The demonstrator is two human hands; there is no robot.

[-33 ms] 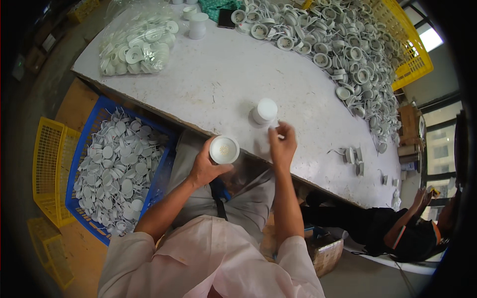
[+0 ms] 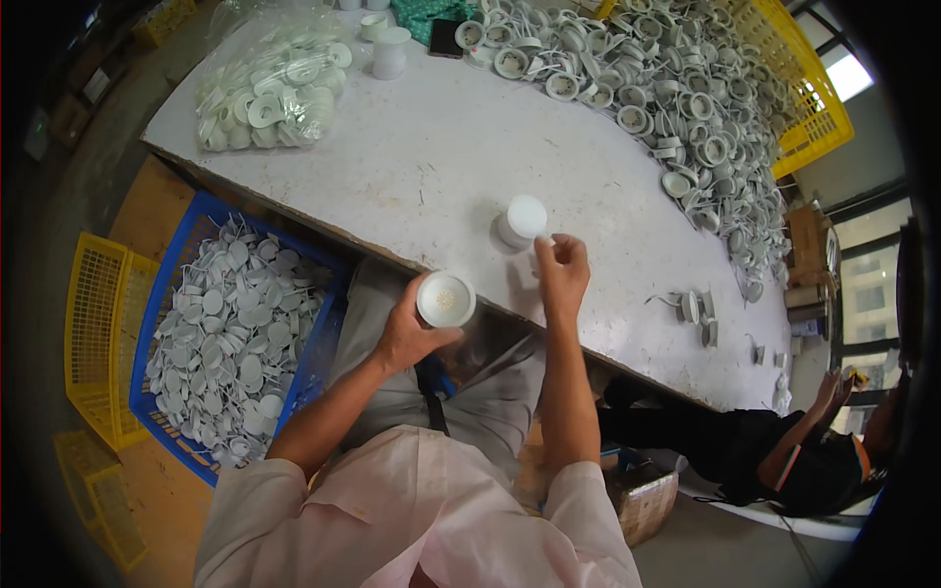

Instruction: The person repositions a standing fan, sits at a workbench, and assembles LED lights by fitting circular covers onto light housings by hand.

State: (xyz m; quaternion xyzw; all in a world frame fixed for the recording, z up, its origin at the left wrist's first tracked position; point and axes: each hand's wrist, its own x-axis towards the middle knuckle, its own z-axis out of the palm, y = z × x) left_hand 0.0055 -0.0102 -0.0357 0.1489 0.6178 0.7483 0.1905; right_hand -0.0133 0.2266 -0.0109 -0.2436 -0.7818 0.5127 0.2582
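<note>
My left hand (image 2: 404, 328) is wrapped round a white round cup (image 2: 446, 300), held at the table's near edge, its open top turned up. Small yellowish dots show in its bottom. To the right, my right hand (image 2: 565, 272) is over the table with thumb and fingertips pinched together. A small pale bit seems to show at the fingertips, too small to name. Right beside those fingertips stands a white cylinder (image 2: 526, 218) with a flat round top; whether they touch it I cannot tell.
White round light fittings with wires (image 2: 686, 88) are heaped at the far right, against a yellow crate (image 2: 818, 127). A clear bag of white discs (image 2: 270, 103) lies far left. Left of my legs, a blue basket (image 2: 157, 323) holds wired white discs. Another person (image 2: 784, 446) is at right.
My right hand has shifted slightly, its fingers drawing together beside the white cylinder. The cup in my left hand has moved a little to the right and toward me.
</note>
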